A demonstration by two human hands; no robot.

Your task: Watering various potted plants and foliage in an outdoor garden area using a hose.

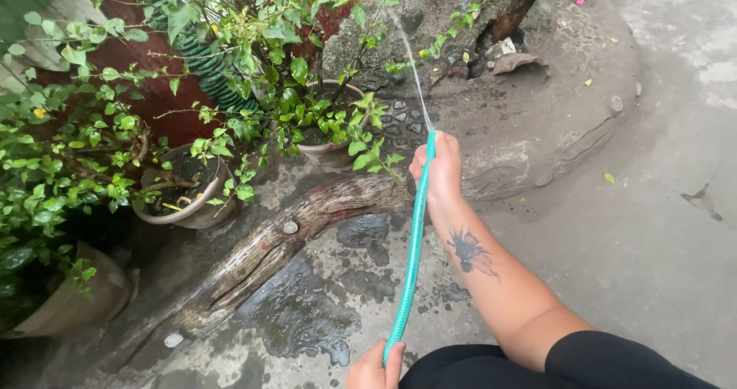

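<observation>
The right hand [437,166] is closed around the far end of a green garden hose [413,243]. The thumb presses near the tip. A thin jet of water [411,62] shoots up and away from the tip, toward the far plants. The arm has a dark tattoo [470,252] on it and a black sleeve [606,358] higher up.

The left hand [372,370] is at the near edge of the picture. Its fingers wrap around the hose there, so it grips the hose too. The hose runs almost straight between the two hands.

To the left of the hose lies a long curb shaped like a log [261,258]. It runs from the near left up to the right hand. The ground [645,235] is grey concrete with dark wet patches [295,312] just beside the hose.

Behind the log curb stand clay pots. One round pot [196,205] sits on the left, and another pot [330,152] sits farther off, near the right hand. A third pot [73,304] is at the near left. Leafy green plants [69,158] spill over all of them. A tree trunk [518,5] rises at the far side.
</observation>
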